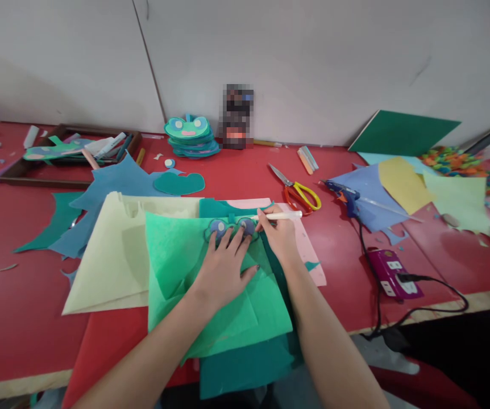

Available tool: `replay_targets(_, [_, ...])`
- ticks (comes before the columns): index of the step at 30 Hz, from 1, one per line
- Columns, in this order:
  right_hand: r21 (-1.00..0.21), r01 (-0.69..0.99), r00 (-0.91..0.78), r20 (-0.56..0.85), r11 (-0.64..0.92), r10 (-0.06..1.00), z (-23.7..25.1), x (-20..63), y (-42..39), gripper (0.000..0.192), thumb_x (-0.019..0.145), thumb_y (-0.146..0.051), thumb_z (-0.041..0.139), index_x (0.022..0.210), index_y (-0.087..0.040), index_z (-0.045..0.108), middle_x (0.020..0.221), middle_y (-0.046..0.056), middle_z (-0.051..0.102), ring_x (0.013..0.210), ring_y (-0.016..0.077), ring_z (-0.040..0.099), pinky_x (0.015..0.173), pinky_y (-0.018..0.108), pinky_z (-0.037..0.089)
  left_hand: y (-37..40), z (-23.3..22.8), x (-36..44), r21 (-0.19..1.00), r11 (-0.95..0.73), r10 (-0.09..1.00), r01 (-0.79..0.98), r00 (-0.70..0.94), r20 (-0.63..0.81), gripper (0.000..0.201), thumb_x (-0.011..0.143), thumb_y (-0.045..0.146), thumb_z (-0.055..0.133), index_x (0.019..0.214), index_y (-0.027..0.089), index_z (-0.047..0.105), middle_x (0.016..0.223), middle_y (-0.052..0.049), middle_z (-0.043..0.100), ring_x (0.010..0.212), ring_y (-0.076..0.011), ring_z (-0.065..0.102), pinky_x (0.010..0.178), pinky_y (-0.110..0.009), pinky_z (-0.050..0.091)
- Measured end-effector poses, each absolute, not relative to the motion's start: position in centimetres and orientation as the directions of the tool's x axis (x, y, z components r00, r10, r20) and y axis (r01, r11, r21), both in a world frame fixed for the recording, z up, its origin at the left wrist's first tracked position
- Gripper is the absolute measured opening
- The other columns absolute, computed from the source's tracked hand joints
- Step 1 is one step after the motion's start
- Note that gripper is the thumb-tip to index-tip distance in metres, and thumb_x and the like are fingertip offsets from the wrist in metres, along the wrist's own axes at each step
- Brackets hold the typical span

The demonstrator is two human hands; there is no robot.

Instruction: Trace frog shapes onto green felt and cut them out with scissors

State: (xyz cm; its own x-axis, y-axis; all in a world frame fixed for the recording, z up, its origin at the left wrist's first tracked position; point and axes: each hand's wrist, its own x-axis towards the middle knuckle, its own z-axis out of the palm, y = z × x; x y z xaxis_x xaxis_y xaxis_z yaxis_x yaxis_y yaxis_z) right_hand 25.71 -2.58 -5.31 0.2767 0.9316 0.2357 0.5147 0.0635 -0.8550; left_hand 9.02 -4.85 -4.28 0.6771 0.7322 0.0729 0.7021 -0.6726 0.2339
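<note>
My left hand (221, 270) lies flat with spread fingers, pressing a frog-face cutout (217, 227) with blue eyes onto a bright green felt sheet (232, 324). The fingers cover much of the cutout. My right hand (277, 230) is closed around a white pen (287, 215), its tip end at the right edge of the cutout. Under the green sheet lie a dark teal felt sheet (245, 369), a cream sheet (108, 267) and a pink sheet (302, 244). Beyond them sits a stack of frog-face cutouts (190, 139).
Scissors (300, 193) with red and yellow handles lie ahead of my right hand. At right are a glue gun (347, 196), its cord, and a purple power strip (394, 272). A wooden tray (15, 177) and blue felt scraps (117, 184) are at left. A wall (313, 68) stands behind.
</note>
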Motion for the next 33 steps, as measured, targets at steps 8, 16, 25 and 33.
replay_targets(8, [-0.843, 0.536, 0.338, 0.26, 0.042, 0.905, -5.2, 25.68, -2.71, 0.023, 0.087, -0.04, 0.044, 0.071, -0.023, 0.046, 0.05, -0.005, 0.054, 0.049, 0.0153, 0.058, 0.056, 0.026, 0.044, -4.91, -4.29, 8.98, 0.231, -0.674, 0.732, 0.702, 0.677, 0.078, 0.057, 0.089, 0.048, 0.029, 0.136, 0.016, 0.036, 0.146, -0.009, 0.033, 0.132, -0.0294, 0.028, 0.108, -0.053, 0.016])
replay_targets(16, [-0.774, 0.633, 0.324, 0.265, 0.0, 0.908, -4.7, 25.56, -2.82, 0.025, 0.087, -0.035, 0.044, 0.065, -0.024, 0.041, 0.042, -0.006, 0.048, 0.041, 0.0148, 0.052, 0.051, 0.026, 0.039, -4.89, -4.1, 9.01, 0.233, -0.675, 0.729, 0.7, 0.68, 0.071, 0.056, 0.089, 0.048, 0.03, 0.136, 0.017, 0.037, 0.146, -0.009, 0.033, 0.132, -0.0296, 0.028, 0.109, -0.053, 0.016])
replay_targets(25, [-0.794, 0.607, 0.307, 0.288, 0.046, 0.907, -4.88, 25.37, -2.75, 0.025, 0.088, -0.04, 0.043, 0.069, -0.024, 0.045, 0.05, -0.004, 0.055, 0.049, 0.0154, 0.057, 0.056, 0.026, 0.041, -4.89, -4.17, 8.95, 0.225, -0.68, 0.726, 0.698, 0.683, 0.075, 0.058, 0.089, 0.048, 0.03, 0.136, 0.015, 0.036, 0.146, -0.009, 0.033, 0.132, -0.0298, 0.028, 0.109, -0.053, 0.016])
replay_targets(33, [-0.741, 0.671, 0.342, 0.302, -0.006, 0.89, -4.56, 25.49, -2.96, 0.024, 0.087, -0.033, 0.044, 0.065, -0.023, 0.041, 0.044, -0.005, 0.049, 0.044, 0.0151, 0.052, 0.054, 0.026, 0.037, -4.88, -4.17, 8.99, 0.223, -0.68, 0.726, 0.698, 0.683, 0.077, 0.057, 0.089, 0.048, 0.029, 0.136, 0.016, 0.037, 0.146, -0.009, 0.032, 0.132, -0.03, 0.028, 0.109, -0.052, 0.016])
